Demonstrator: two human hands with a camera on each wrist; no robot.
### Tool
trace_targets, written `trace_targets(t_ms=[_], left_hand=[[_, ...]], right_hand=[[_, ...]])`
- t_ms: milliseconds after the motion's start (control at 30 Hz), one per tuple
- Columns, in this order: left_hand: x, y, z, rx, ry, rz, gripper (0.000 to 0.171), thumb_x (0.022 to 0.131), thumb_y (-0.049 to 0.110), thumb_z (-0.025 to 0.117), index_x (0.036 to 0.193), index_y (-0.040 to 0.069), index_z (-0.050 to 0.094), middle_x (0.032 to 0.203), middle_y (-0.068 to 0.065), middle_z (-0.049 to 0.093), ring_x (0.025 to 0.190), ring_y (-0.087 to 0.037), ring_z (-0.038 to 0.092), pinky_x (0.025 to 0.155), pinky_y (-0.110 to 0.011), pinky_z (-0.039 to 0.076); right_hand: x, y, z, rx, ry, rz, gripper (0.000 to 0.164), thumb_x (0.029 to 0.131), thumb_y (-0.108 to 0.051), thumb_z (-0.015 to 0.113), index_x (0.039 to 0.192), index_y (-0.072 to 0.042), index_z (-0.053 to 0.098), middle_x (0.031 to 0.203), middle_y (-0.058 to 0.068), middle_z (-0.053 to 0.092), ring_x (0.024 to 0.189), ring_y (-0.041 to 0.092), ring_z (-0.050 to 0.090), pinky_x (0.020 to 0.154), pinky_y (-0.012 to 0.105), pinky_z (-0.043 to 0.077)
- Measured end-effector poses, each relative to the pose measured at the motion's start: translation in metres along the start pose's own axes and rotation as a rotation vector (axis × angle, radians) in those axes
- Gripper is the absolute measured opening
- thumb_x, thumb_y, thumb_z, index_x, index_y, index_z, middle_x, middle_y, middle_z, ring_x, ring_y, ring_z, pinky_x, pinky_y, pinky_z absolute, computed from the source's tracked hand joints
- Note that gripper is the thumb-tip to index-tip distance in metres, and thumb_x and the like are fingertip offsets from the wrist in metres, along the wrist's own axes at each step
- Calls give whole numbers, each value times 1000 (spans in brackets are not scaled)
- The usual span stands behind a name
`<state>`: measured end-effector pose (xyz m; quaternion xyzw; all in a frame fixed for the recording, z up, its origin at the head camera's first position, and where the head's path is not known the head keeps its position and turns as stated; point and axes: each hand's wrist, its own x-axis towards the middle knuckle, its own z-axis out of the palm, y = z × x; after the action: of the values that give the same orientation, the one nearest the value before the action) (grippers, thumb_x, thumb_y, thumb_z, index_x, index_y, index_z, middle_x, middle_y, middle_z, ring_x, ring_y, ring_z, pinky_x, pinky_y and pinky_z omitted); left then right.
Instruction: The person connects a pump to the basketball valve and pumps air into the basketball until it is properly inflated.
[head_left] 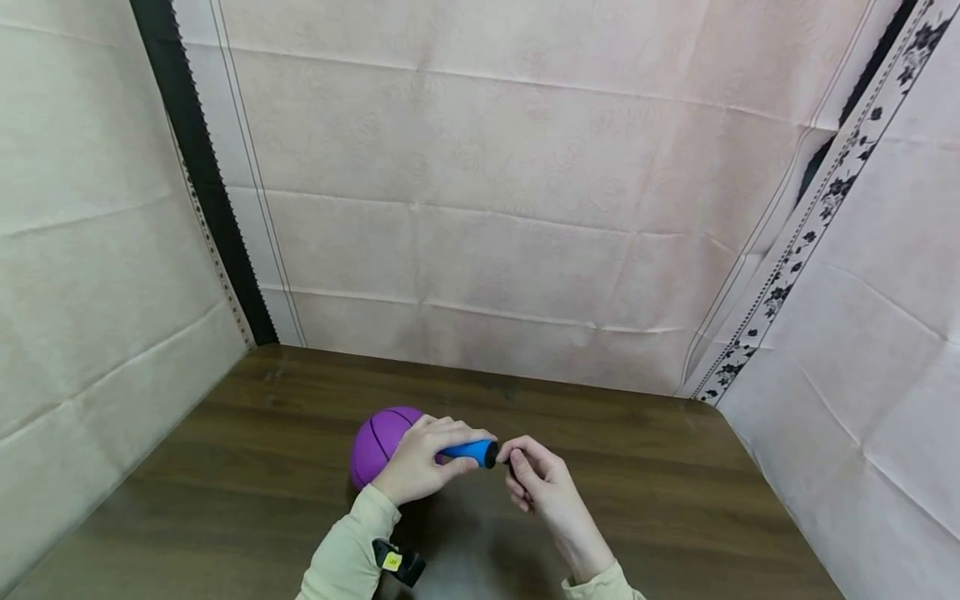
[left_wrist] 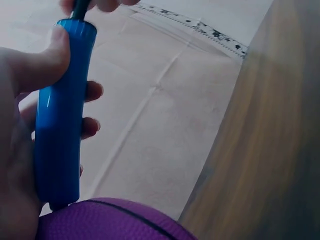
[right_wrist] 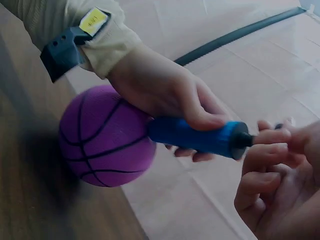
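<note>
In the head view my left hand (head_left: 418, 465) grips the blue barrel of a small hand pump (head_left: 474, 452). The pump's far end meets a purple ball with black seam lines (head_left: 377, 443), which sits on the table. Seen from the right wrist, the ball (right_wrist: 95, 145) and the pump barrel (right_wrist: 200, 136) lie in one line. My right hand (head_left: 546, 487) pinches the black handle at the pump's other end, and its fingers mostly cover that handle. The left wrist view shows the barrel (left_wrist: 62, 115) along my left palm, thumb near its top.
A brown wood-grain table (head_left: 292, 467) lies under everything. Pale cloth panels (head_left: 487, 208) rise behind and on both sides. A dark strip (head_left: 210, 175) runs down the left corner, a floral border (head_left: 810, 233) down the right. My left cuff bears a black device (head_left: 401, 562).
</note>
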<state>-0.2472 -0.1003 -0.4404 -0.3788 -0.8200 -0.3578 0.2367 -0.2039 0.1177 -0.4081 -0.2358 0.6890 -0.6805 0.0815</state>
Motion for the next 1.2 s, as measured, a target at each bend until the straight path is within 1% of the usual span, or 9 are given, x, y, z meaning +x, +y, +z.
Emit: trace_targets(t_ms=[133, 200, 333, 433, 533, 733, 967, 1067, 1200], left_hand=[[0, -1, -5, -47, -28, -18, 35, 91, 29, 66, 125, 29, 64, 110, 9, 70, 98, -6, 63, 86, -34, 42], [0, -2, -8, -53, -35, -40, 35, 92, 30, 65, 127, 30, 63, 112, 10, 70, 100, -6, 62, 88, -35, 42], [1, -4, -13, -20, -12, -82, 35, 92, 30, 65, 127, 34, 62, 112, 12, 69, 101, -6, 60, 89, -38, 41], [1, -4, -12, 11, 1, -99, 35, 92, 31, 65, 126, 36, 61, 109, 13, 69, 98, -5, 59, 87, -37, 41], [2, -1, -7, 42, 10, -81, 33, 91, 33, 65, 125, 35, 63, 104, 12, 70, 94, -5, 60, 85, -34, 42], [4, 6, 6, 58, 60, 11, 33, 89, 31, 68, 122, 29, 65, 102, 8, 71, 90, -6, 61, 80, -28, 43], [5, 6, 5, 18, 81, 47, 32, 89, 29, 69, 121, 27, 66, 103, 8, 71, 91, -6, 62, 79, -26, 44], [3, 4, 1, 14, 87, 49, 32, 91, 29, 67, 123, 28, 65, 104, 7, 71, 91, -6, 62, 78, -26, 45], [-1, 0, -8, 41, 108, -2, 33, 90, 28, 67, 124, 30, 64, 104, 9, 71, 90, -6, 62, 77, -28, 44]], right_hand=[[-4, -9, -6, -47, -13, 0, 33, 104, -25, 43, 110, 7, 51, 68, -3, 45, 53, 4, 40, 49, 18, 34], [-8, -16, -12, -54, -9, -40, 32, 105, -24, 41, 109, 6, 52, 67, -2, 45, 53, 4, 41, 48, 20, 34], [-18, -30, -24, -48, 32, -107, 26, 106, -21, 38, 105, 0, 55, 65, -4, 41, 52, 5, 39, 45, 25, 32], [-20, -32, -28, -38, 38, -131, 24, 106, -18, 37, 106, -3, 54, 64, -4, 40, 51, 7, 37, 43, 29, 28], [-14, -27, -23, -49, 31, -123, 26, 106, -18, 36, 109, 3, 51, 63, -5, 42, 51, 5, 38, 42, 26, 29], [1, -12, -1, -103, 40, -57, 34, 106, -21, 34, 114, 10, 45, 66, 0, 45, 53, 4, 44, 43, 22, 32], [2, -8, 8, 26, 181, 37, 28, 102, -29, 49, 103, -1, 56, 60, -5, 42, 50, 6, 39, 50, 19, 31], [-4, -17, 4, 66, 207, -20, 22, 102, -26, 50, 96, -7, 59, 58, -7, 40, 50, 5, 36, 46, 25, 24], [-17, -30, -11, 89, 222, -145, 21, 104, -20, 44, 91, -13, 59, 56, -6, 34, 48, 11, 27, 46, 35, 15]])
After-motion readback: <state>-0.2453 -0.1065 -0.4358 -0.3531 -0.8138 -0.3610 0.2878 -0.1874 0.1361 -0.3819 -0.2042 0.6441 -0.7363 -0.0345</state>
